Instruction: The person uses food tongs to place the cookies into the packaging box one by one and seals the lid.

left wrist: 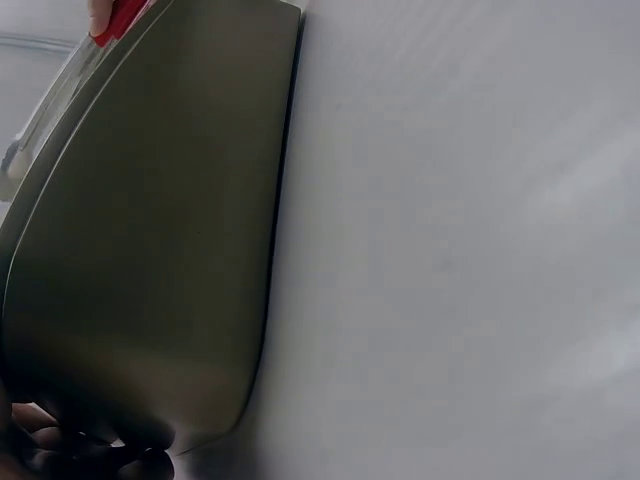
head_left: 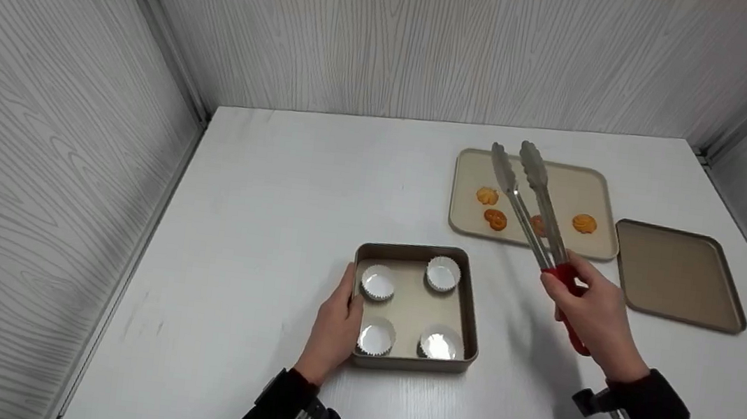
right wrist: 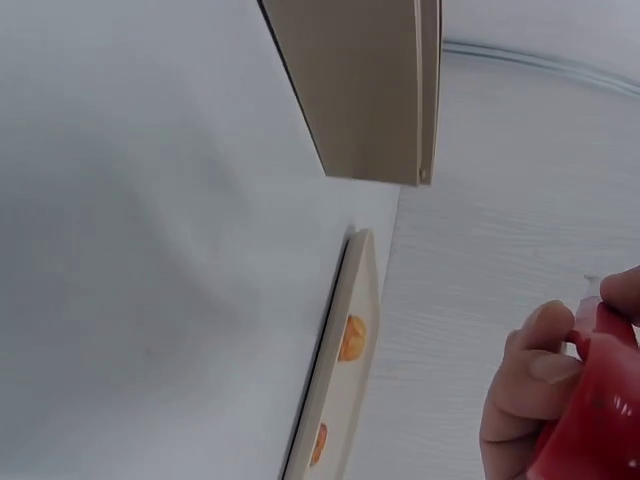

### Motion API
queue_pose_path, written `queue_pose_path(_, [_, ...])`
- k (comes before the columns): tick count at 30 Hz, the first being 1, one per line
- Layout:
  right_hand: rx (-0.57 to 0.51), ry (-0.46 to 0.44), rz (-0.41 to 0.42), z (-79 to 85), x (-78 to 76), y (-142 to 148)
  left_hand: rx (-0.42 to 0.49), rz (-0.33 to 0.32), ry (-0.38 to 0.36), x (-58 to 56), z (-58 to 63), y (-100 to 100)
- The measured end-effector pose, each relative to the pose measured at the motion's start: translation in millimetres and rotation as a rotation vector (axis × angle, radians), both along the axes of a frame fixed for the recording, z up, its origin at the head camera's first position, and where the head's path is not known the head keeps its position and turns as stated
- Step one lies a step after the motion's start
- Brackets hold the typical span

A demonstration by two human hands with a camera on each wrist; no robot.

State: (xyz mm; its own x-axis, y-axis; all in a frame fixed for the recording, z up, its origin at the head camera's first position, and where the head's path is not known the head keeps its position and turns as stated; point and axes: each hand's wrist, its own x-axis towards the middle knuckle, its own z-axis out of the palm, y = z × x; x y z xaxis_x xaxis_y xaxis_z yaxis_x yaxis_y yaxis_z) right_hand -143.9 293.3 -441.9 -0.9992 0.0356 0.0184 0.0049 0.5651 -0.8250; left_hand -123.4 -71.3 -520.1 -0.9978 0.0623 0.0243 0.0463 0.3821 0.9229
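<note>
My left hand grips the left wall of a square baking pan, thumb at the rim and fingers along the outside. Paper baking cups, white and fluted, sit near the pan's corners, among them an upper right cup. My right hand holds metal tongs by their red handles, the two arms spread apart. Nothing is between the tong tips, which overlap the far part of a beige tray in the head view. Several small cookies lie on that tray, including a round cookie and a pretzel-shaped one.
A brown shallow tray lies at the right, its corner close to the beige tray. Wood-grain panels wall the white table at the back and on both sides.
</note>
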Motion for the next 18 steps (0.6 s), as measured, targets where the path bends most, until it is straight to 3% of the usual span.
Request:
queue_pose_path(10, [0.218,0.042,-0.068,10.1,7.4,54,-0.044,0.009,0.011,0.4,0.7,2])
queue_pose_path(18, [0.367,0.079,-0.083,11.2,4.5,87,-0.059,0.007,0.009,-0.8,-2.1,2])
